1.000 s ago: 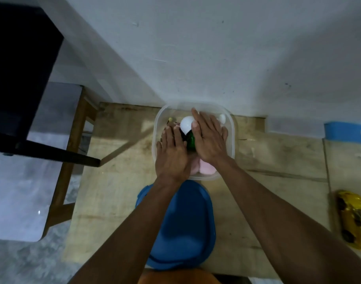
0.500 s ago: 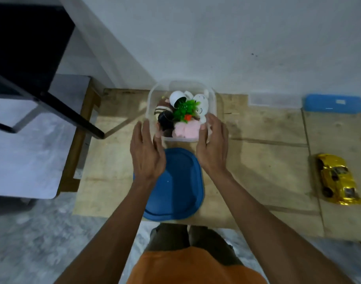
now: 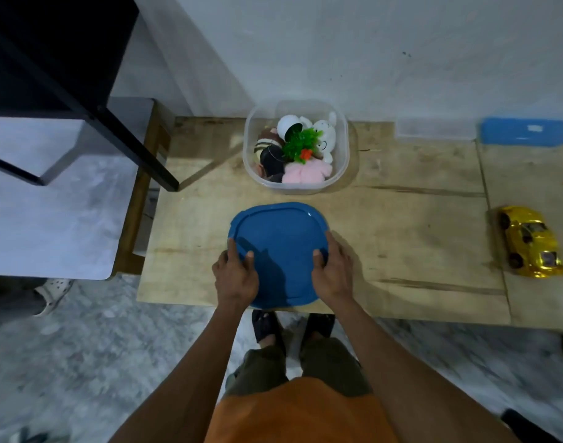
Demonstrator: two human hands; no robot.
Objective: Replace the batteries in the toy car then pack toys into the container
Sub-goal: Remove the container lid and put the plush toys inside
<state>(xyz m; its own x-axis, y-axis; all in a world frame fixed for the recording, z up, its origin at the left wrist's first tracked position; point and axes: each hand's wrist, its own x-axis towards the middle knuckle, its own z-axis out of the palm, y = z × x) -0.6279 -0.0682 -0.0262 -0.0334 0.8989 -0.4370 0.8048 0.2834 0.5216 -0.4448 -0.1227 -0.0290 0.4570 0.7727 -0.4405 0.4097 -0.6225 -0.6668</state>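
Hands (image 3: pixel 285 276) now on lid (image 3: pixel 278 251)

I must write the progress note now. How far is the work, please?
Done: small toys fill the clear container. In hand: left hand and right hand grip the blue lid, flat on the table. Left: lidding the container; the gold toy car lies unpacked, battery state unseen.

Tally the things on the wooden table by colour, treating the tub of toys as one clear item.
Blue: 2, the lid held by the left hand and right hand, and the blue case
Clear: 2, the tub and the flat clear box
Gold: 1, the toy car
Total: 5
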